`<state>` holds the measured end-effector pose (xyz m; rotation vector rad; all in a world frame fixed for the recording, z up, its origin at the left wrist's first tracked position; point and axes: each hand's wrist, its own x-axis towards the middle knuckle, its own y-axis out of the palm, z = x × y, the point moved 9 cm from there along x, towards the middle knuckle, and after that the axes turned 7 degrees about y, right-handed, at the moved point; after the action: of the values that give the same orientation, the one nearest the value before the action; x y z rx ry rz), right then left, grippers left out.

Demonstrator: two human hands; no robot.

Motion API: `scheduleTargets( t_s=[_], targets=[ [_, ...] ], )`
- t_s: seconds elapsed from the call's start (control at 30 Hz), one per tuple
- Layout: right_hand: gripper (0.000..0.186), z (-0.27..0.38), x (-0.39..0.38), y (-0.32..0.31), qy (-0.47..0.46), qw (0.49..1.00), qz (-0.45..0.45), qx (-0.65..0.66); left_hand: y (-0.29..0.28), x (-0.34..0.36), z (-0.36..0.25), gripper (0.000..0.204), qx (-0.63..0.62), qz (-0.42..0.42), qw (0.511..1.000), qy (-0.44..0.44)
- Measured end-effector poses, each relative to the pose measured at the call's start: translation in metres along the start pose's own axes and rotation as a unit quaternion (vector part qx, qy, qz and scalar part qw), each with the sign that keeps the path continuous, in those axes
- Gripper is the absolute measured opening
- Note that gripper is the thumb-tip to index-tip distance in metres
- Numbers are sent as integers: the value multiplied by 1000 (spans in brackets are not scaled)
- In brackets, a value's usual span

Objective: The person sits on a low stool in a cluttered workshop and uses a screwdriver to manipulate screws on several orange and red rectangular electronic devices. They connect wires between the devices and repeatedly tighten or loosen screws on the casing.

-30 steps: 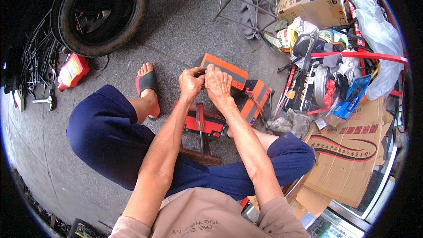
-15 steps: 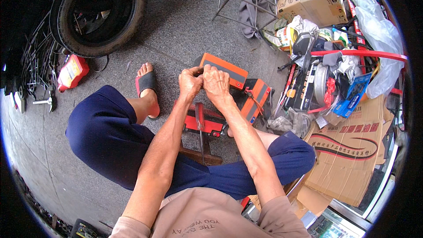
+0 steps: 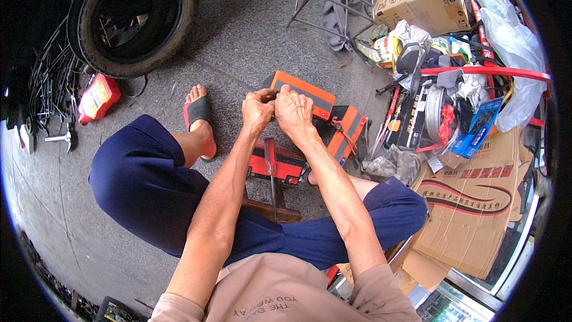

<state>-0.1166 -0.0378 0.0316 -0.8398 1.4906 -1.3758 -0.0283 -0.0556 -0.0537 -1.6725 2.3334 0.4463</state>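
Here we are, left hand (image 3: 257, 111) and right hand (image 3: 294, 109) side by side, fingers curled in; I can't tell what they grip. They're over the near side of the orange-and-grey box (image 3: 314, 91). A second orange box (image 3: 350, 134) sits just right, a red-and-black box (image 3: 291, 170) nearer the lap, contents hidden. Left, there's a red bottle (image 3: 99, 99) on the floor.

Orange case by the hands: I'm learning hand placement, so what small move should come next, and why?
Perhaps ease the right hand slightly aside: it sits close beside the left hand, together they hide part of the orange case, and what lies between them can't be made out.
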Motion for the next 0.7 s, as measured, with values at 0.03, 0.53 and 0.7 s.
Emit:
scheduleTargets(
  t_s=[0.03, 0.53, 0.7],
  targets=[
    [16, 1, -1, -2, 0, 1000, -6, 16, 1, 0, 0, 28, 8, 11, 1000, -3],
    [15, 6, -2, -1, -14, 1000, -17, 15, -4, -3, -11, 27, 37, -2, 999, 10],
    [15, 12, -3, 0, -56, 998, 3, 5, -7, 1, -4, 27, 43, -12, 999, 25]
  ],
)
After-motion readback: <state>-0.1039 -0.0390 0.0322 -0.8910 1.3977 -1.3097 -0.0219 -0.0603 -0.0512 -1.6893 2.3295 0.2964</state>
